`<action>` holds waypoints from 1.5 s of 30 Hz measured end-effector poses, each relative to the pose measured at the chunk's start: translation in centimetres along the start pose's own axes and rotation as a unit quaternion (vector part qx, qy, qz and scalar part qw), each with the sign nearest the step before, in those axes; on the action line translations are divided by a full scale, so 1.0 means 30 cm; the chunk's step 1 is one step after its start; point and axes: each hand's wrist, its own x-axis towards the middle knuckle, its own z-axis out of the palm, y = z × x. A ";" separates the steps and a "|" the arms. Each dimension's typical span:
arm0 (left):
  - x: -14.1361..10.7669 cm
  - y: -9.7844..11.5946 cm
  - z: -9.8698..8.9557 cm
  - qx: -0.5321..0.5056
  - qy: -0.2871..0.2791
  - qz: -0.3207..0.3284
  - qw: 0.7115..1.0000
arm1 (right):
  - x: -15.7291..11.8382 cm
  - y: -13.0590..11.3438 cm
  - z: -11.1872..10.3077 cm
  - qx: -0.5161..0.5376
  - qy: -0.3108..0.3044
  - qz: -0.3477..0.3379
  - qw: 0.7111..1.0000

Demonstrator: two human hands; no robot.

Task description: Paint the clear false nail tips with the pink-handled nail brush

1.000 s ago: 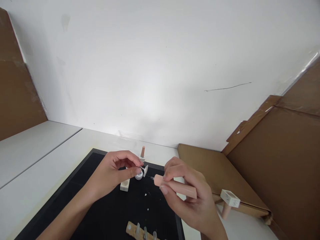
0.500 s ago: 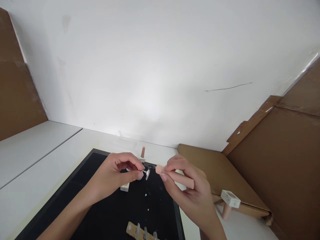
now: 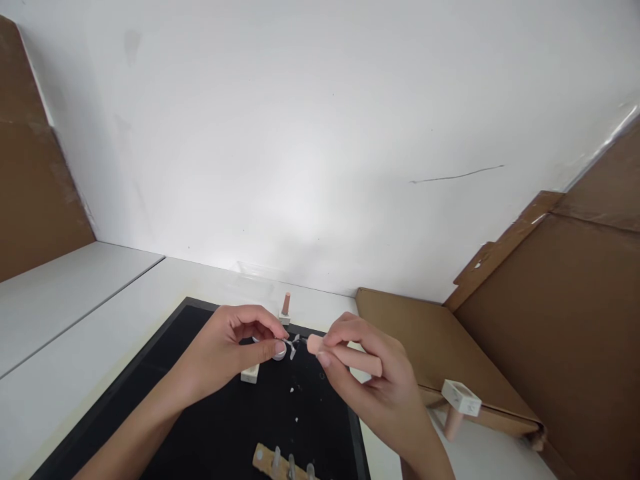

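My left hand (image 3: 245, 340) is closed, thumb and finger pinching the thin end of a small whitish false nail piece (image 3: 293, 349). A pale pink cap-handled nail polish brush (image 3: 355, 360) lies in the closed fingers of my right hand (image 3: 375, 363). Its dark, thin tip meets or nearly meets the whitish piece; I cannot tell which. Under my left fingertips is a small round white container (image 3: 279, 352), partly covered. A white square block (image 3: 250, 375) sits just below that hand, its upper part hidden.
A black mat (image 3: 225, 413) lies on the white table. At its front, a brown strip (image 3: 263, 457) carries several clear nail-shaped pieces. A pink-capped white bottle (image 3: 285, 310) stands behind; another (image 3: 461, 399) is at right by a cardboard box (image 3: 425, 327). White crumbs dot the mat.
My right hand has shifted slightly left, bringing the brush tip closer to the whitish piece. The left hand stays almost in place, the piece turned a little.
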 end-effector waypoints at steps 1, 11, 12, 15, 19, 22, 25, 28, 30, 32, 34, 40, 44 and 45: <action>0.001 0.000 0.000 -0.001 0.000 -0.001 1.000 | -0.001 0.000 0.001 -0.004 0.008 0.006 1.000; 0.006 0.006 0.004 -0.009 0.009 -0.003 1.000 | -0.007 -0.007 -0.009 0.029 0.016 -0.029 0.999; 0.006 0.007 0.004 -0.010 0.009 0.000 1.000 | -0.006 -0.009 -0.009 0.037 0.000 -0.039 0.999; 0.006 0.010 0.005 -0.015 0.007 0.006 1.000 | -0.005 -0.013 -0.007 0.035 -0.030 -0.047 0.998; 0.005 0.010 0.005 -0.019 -0.002 0.005 1.000 | -0.003 -0.012 -0.005 0.018 -0.027 -0.024 0.999; 0.002 0.006 0.004 -0.025 -0.008 0.003 1.000 | 0.000 -0.009 -0.007 0.016 -0.011 -0.010 1.000; 0.000 0.003 0.003 -0.024 -0.009 0.005 1.000 | -0.001 -0.008 -0.009 0.008 0.010 -0.003 1.000; 0.003 0.002 0.000 -0.016 -0.010 0.004 1.000 | -0.005 -0.006 -0.011 -0.002 0.039 -0.008 0.999; 0.005 0.003 -0.001 -0.011 -0.009 0.000 1.000 | -0.007 -0.006 -0.011 0.012 0.040 -0.022 0.999; 0.007 0.005 -0.001 -0.012 -0.007 -0.002 1.000 | -0.006 -0.007 -0.012 0.037 0.013 -0.043 0.998; 0.007 0.006 0.000 -0.014 -0.008 -0.004 1.000 | -0.004 -0.010 -0.012 0.050 -0.026 -0.056 0.997; 0.001 0.010 0.004 -0.006 -0.015 -0.001 1.000 | 0.001 -0.009 -0.006 0.023 -0.026 -0.021 0.999; -0.001 0.008 0.003 -0.015 -0.022 -0.001 1.000 | 0.001 -0.004 -0.005 0.018 0.013 -0.013 1.000; -0.001 0.007 0.003 -0.017 -0.023 -0.001 1.000 | 0.000 -0.004 -0.005 0.014 0.021 -0.010 1.000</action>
